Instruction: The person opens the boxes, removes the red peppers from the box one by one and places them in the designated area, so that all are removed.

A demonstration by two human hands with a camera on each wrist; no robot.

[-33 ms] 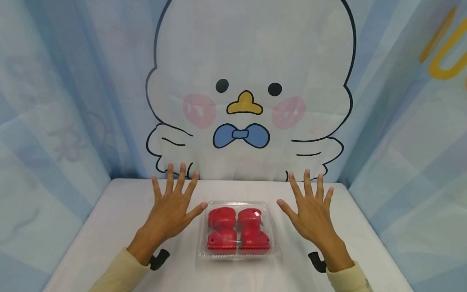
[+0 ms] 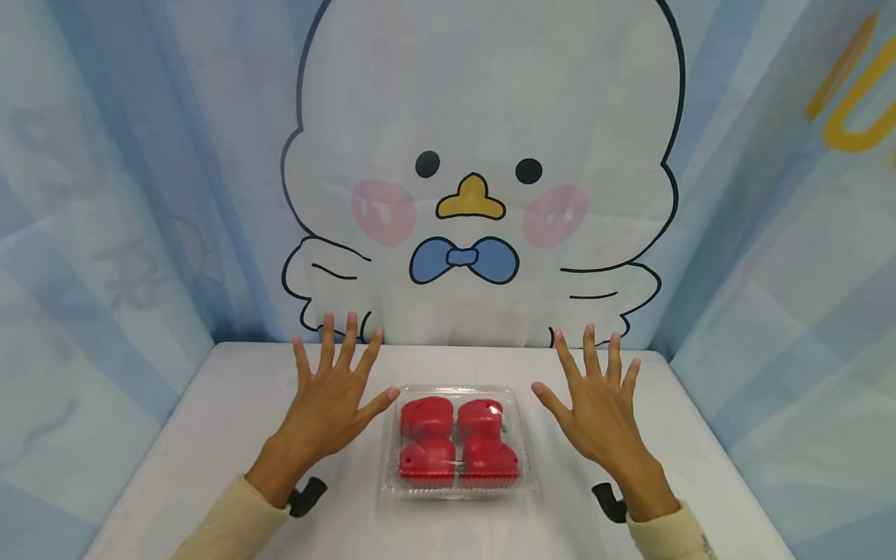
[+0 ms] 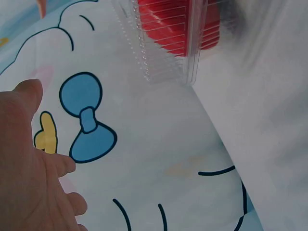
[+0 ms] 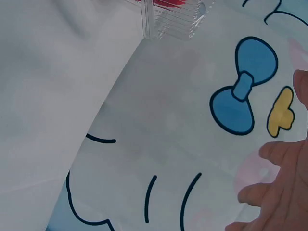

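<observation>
A clear plastic clamshell box (image 2: 458, 491) sits on the table between the two hands. Inside it are several rounded, glossy red things (image 2: 427, 420), whose kind I cannot tell. My left hand (image 2: 325, 404) is held palm down with fingers spread, left of the box, its thumb tip close to the box's upper left corner. On the other side, my right hand (image 2: 602, 416) is also spread and holds nothing. The left wrist view shows part of the box (image 3: 166, 67) beyond the left hand (image 3: 24, 163). In the right wrist view, a box corner (image 4: 178, 26) appears at the top.
The white table (image 2: 462, 537) meets a back curtain (image 2: 483, 311) printed with a white cartoon bird and a blue bow tie. Pale blue curtains (image 2: 91, 311) stand at both sides. Black bands (image 2: 308, 498) show at the wrists.
</observation>
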